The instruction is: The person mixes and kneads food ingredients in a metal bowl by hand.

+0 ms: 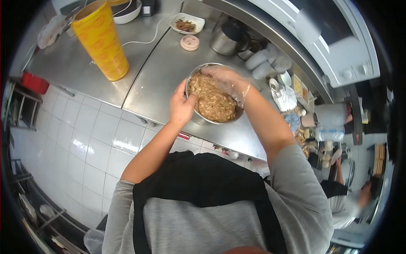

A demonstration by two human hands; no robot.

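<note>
A round metal bowl (220, 122) holding a brown, lumpy minced mixture (213, 99) is on the steel counter in front of me. My left hand (182, 106) grips its left rim, with the thumb over the edge on the inside. Inside the bowl, at the far right, is my right hand (226, 79) in a clear plastic glove (242, 92). It touches the mixture, and its fingers are blurred and partly hidden, so their closure is unclear.
A tall yellow patterned cylinder (101, 42) stands on the left counter. Behind the bowl are a white dish of food scraps (187, 24), a pink lid (189, 42) and a steel pot (226, 40). A microwave-like appliance (349, 59) overhangs at right. Another person (340, 203) is at far right.
</note>
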